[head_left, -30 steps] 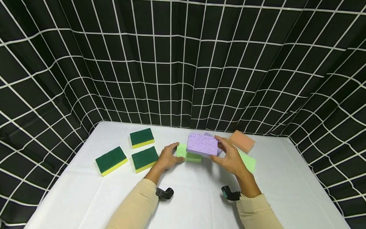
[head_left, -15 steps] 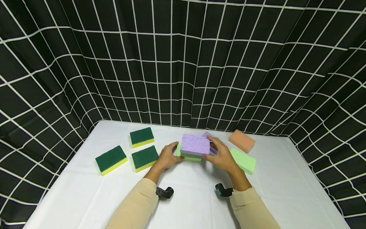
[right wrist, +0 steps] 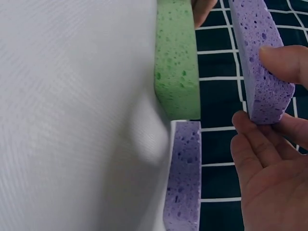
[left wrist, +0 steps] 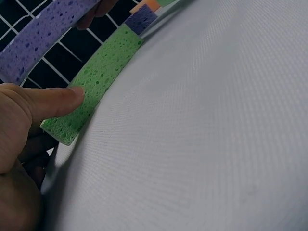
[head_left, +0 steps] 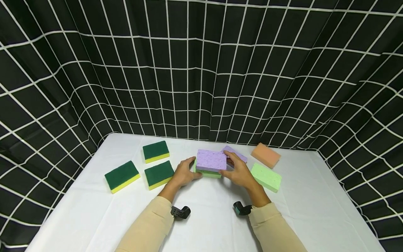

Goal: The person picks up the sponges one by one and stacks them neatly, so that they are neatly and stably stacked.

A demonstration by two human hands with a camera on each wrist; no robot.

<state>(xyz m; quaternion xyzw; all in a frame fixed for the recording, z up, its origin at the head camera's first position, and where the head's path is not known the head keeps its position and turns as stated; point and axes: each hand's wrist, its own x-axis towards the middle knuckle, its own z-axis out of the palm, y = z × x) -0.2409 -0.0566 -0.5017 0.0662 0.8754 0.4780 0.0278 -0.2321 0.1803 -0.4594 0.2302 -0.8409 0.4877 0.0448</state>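
A purple sponge hangs level over a green sponge lying on the white table. My right hand grips the purple one by its right end, thumb on the near edge and fingers on the far side. In the right wrist view a gap shows between the purple sponge and the green sponge below. My left hand holds the green sponge's left end, with the thumb against its front edge. Much of the green sponge's top is hidden from the head view.
Behind my right hand lies a second purple sponge. Farther right are another green sponge and an orange sponge. Three green-and-yellow scrub sponges lie to the left. A black gridded curtain rises beyond the white table.
My right hand has carried the purple sponge leftward and lower, from up right to right over the green sponge. The left hand has stayed in place on the green sponge.
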